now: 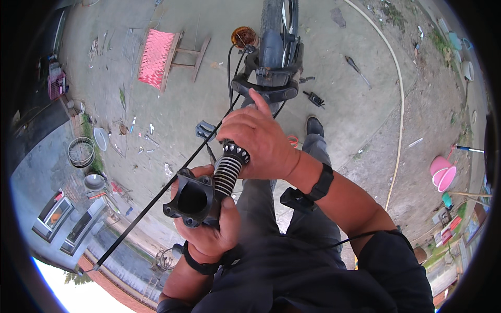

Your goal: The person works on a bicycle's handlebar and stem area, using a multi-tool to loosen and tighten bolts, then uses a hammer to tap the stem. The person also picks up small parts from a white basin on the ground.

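Cupped round a black bicycle stem from below, my left hand keeps its thumb along the near side. The stem's round clamp opening faces up. A ribbed, spring-like silver and black sleeve rises from it toward a dark collar with pale studs. My right hand wraps over the top of that collar, its fingers hiding what lies beneath. Just beyond it stand a bicycle's fork crown and front tyre. A long thin black rod or cable slants past my left hand.
A pedal sticks out left of the bike. A bowl of brown stuff and a pink woven stool are farther off. Right lie a screwdriver, a small black tool or device and a pale hose.
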The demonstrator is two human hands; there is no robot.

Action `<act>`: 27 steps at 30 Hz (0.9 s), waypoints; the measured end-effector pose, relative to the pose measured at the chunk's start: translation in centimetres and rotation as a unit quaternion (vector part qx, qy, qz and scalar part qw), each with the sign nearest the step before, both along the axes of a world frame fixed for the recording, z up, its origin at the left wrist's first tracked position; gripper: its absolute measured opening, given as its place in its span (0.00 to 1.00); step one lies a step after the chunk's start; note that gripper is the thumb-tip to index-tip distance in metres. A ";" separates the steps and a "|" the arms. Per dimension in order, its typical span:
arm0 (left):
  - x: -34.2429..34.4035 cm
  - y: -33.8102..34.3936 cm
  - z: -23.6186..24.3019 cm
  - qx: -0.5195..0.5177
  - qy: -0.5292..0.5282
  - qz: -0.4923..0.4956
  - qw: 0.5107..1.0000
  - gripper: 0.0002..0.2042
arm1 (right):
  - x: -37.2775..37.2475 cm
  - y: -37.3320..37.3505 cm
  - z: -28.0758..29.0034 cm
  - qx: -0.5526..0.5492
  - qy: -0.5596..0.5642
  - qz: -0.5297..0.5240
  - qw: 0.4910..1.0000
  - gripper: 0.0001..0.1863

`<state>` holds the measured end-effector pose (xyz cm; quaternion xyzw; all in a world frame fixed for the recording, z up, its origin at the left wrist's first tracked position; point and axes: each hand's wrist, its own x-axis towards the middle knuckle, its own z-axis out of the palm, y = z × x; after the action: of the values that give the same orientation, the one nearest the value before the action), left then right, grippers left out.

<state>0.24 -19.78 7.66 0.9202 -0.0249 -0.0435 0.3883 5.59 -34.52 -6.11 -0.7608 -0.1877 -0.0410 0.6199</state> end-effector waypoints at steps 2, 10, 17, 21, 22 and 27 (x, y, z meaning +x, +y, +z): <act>0.1 -0.7 -0.4 -0.049 0.008 0.044 0.998 0.24 | 0.3 -0.3 -0.1 0.000 0.000 -0.011 1.000 0.28; 2.6 -1.8 -0.7 -0.135 0.013 0.005 0.991 0.27 | 1.9 -0.8 -0.6 0.051 -0.027 -0.055 0.997 0.26; 5.0 -3.4 -1.6 -0.248 -0.004 -0.006 0.969 0.18 | 4.2 -1.4 -1.0 0.026 -0.042 -0.085 0.995 0.25; 5.9 -4.5 -1.4 -0.268 -0.013 0.016 0.963 0.16 | 4.8 -2.0 -0.8 0.033 -0.037 -0.092 0.994 0.24; 6.1 -4.7 -1.3 -0.270 -0.017 0.019 0.963 0.16 | 5.0 -2.0 -0.6 0.035 -0.033 -0.091 0.995 0.24; 6.5 -5.2 -1.5 -0.274 -0.028 0.016 0.961 0.16 | 5.5 -2.1 -0.4 0.035 -0.035 -0.106 0.993 0.25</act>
<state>6.76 -24.98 6.17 0.7794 -0.0320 -0.0031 0.6257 11.07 -36.63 -6.53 -0.7527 -0.1254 -0.1395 0.6311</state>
